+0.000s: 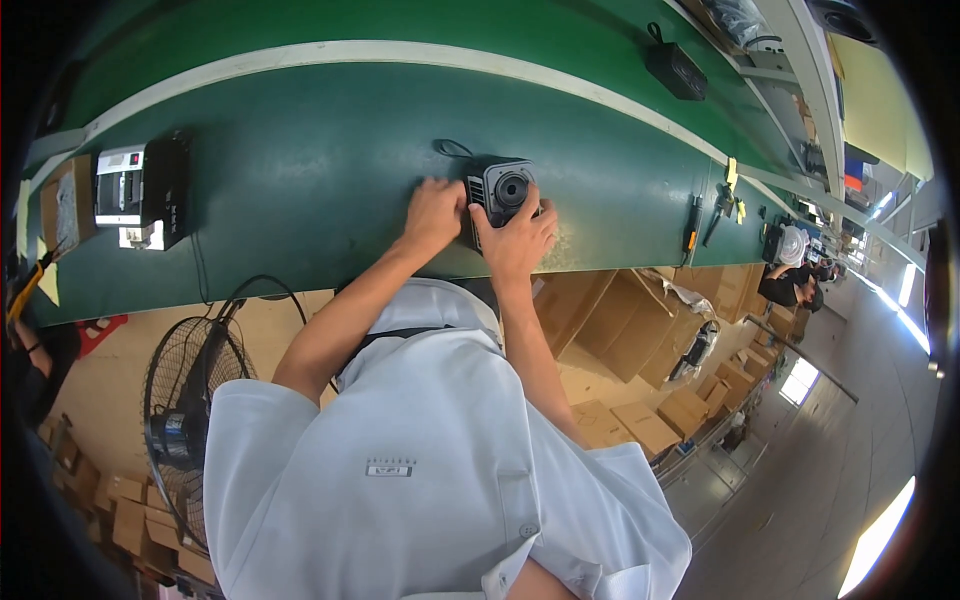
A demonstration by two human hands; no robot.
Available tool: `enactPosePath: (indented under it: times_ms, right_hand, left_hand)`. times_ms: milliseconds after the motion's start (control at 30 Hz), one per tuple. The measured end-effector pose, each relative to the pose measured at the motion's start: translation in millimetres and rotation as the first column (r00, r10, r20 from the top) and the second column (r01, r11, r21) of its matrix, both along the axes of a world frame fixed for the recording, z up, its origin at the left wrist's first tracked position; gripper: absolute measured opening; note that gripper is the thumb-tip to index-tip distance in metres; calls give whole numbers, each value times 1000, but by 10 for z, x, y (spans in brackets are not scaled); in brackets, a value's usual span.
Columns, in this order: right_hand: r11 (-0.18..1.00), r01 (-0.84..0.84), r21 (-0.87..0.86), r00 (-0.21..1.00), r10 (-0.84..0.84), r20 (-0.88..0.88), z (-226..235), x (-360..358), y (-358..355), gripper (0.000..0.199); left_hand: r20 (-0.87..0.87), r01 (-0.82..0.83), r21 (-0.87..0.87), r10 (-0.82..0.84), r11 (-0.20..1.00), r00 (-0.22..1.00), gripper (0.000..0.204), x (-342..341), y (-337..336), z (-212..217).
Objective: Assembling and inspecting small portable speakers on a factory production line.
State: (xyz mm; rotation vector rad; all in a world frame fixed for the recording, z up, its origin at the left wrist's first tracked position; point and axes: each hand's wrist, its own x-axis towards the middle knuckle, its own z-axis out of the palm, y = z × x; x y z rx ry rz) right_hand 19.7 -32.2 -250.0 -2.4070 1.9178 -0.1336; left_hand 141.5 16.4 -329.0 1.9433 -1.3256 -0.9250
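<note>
Workshop: glowing white strip lights [882,535] show along the right side.
Desk top: a long, smooth, dark green desk [320,130] spans the view; a white strip [400,53] runs along its far side, and the near edge passes at the person's waist.
Floor side: brown cardboard boxes [635,320] stand past the near edge at right, a black wire-caged fan [195,420] at left.
Left end: a boxy silver-and-black machine [165,195], with a broad stretch of green between it and the hands.
Middle piece: a boxy grey-and-black device [512,188] sits mid-desk, just in from the near edge, its round black front part facing up; foreshortening hides which axis is longest. A thin black loop [455,148] lies off its far left corner.
Right hand [515,232]: thumb and fingers part around the device's near end, gripping it.
Left hand [437,215]: fingers curled beside the device's left flank; whether they hold anything I cannot tell.
Right end: a black oblong case [677,70] beyond the strip; a slim orange-and-black tool [692,228] pointing near to far, well apart from the device.
</note>
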Motion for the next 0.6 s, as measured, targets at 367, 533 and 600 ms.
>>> enactPosePath:
  times_ms: [367, 533, 600]
  right_hand:
    - [967, -251, 41, 959, 242, 150, -83, 15, -235, 75]
    - [967, -256, 16, 966, 255, 39, -98, 76, -252, 76]
    - [957, -277, 83, 961, 278, 3, -2, 124, -321, 66]
  left_hand:
    - [423, 321, -448, -119, 835, 899, 16, 645, -567, 111]
    - [501, 472, -473, -213, 744, 839, 9, 721, -645, 60]
    - [474, 413, -485, -165, 771, 865, 7, 696, -636, 56]
